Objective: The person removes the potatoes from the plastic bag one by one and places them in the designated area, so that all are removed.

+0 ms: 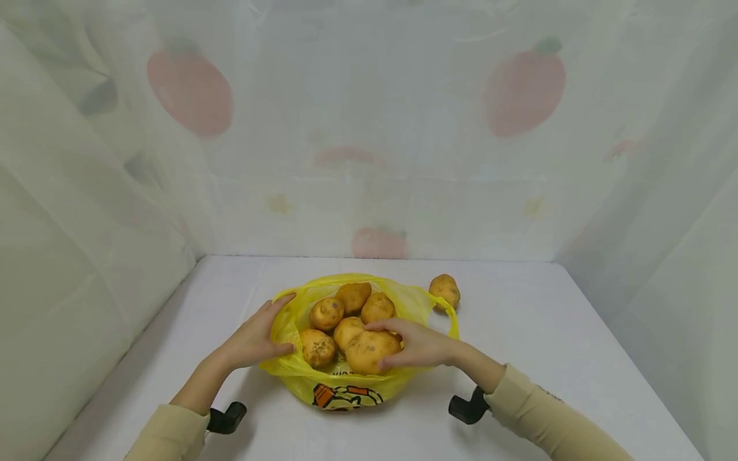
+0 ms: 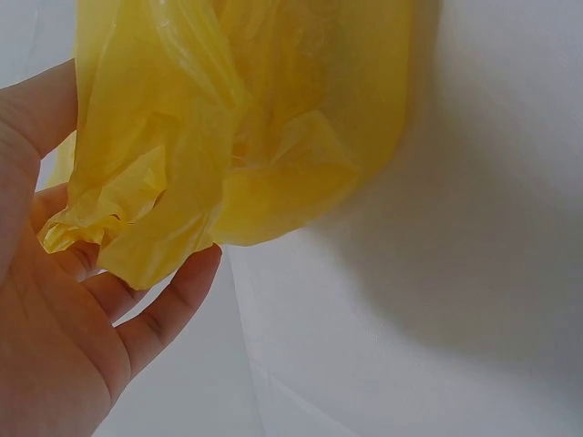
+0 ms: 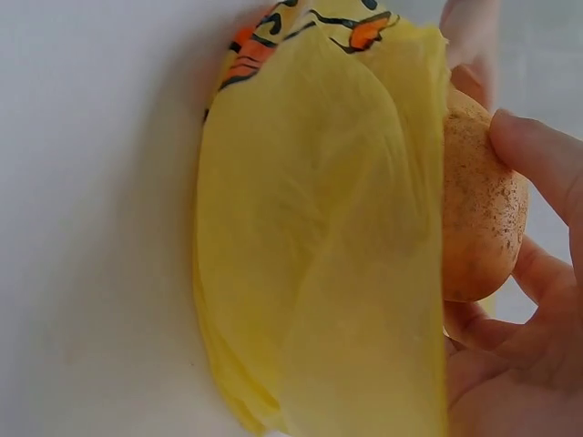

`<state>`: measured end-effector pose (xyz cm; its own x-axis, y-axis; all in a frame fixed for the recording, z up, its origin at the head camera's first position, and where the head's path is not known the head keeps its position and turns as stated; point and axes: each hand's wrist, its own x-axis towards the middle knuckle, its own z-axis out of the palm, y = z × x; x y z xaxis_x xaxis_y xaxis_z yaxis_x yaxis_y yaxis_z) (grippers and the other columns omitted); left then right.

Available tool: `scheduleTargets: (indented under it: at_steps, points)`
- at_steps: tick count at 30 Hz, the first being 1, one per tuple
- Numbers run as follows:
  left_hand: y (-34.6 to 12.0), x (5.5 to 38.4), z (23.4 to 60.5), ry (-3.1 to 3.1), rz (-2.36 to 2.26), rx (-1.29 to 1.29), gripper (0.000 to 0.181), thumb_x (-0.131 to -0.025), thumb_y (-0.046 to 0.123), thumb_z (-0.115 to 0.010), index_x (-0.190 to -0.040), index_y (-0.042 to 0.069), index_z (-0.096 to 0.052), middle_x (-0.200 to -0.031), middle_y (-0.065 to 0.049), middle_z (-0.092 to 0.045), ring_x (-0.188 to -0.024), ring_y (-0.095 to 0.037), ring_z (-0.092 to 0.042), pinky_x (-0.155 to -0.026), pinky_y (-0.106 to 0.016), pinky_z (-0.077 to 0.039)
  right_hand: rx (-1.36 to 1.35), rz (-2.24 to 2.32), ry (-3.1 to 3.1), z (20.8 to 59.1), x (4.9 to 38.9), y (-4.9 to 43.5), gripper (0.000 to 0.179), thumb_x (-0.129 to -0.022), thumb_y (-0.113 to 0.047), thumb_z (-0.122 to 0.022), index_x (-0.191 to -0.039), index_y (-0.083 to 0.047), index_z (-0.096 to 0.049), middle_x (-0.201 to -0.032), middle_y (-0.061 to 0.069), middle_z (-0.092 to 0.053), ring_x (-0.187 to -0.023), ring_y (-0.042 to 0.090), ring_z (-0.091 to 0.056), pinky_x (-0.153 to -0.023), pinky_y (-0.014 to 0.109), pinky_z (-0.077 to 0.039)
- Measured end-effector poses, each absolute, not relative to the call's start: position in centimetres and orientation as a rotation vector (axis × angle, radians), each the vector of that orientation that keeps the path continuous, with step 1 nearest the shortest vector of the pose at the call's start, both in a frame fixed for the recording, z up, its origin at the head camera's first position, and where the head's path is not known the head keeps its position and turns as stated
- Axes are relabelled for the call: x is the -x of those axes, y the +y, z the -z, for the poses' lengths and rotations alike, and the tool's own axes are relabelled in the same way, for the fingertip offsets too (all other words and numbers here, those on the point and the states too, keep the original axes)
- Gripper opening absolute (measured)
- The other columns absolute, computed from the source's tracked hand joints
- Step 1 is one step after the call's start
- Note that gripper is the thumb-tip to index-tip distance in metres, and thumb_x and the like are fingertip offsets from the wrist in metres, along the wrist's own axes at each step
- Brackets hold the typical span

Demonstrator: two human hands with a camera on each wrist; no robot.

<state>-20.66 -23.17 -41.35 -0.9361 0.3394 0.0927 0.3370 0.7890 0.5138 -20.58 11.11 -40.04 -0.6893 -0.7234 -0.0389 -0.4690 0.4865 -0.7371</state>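
A yellow plastic bag stands with its mouth open in the head view, and several potatoes lie inside it. My left hand holds the bag's left rim; in the left wrist view the crumpled plastic lies between the thumb and fingers. With thumb and fingers my right hand grips a large potato at the right side of the bag's mouth. The right wrist view shows this potato partly hidden behind the bag's edge. It overlaps another potato in the head view.
One loose potato sits on the white table behind the bag's right handle loop. Pale curtains with fruit prints enclose the back and both sides. A black wrist mount sticks out below my right forearm.
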Motion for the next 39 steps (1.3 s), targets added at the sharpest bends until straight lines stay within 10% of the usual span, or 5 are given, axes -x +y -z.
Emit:
scheduleTargets:
  at_steps: [39]
  points:
    - [-23.2,20.8,41.2,2.966,-0.874,-0.568,0.093,-0.070,0.026,-0.079,-0.145,0.015,-0.026,-0.144,-0.021,-0.032,-0.131,-0.052,-0.020,-0.093,-0.070,-0.028,0.999,1.215,2.467,34.2,21.7,15.6,0.063,-0.082,-0.030,-0.069,-0.138,-0.026,-0.039,-0.134,-0.001,-0.043,-0.109,0.019,-0.049,-0.084,0.029,-0.050]
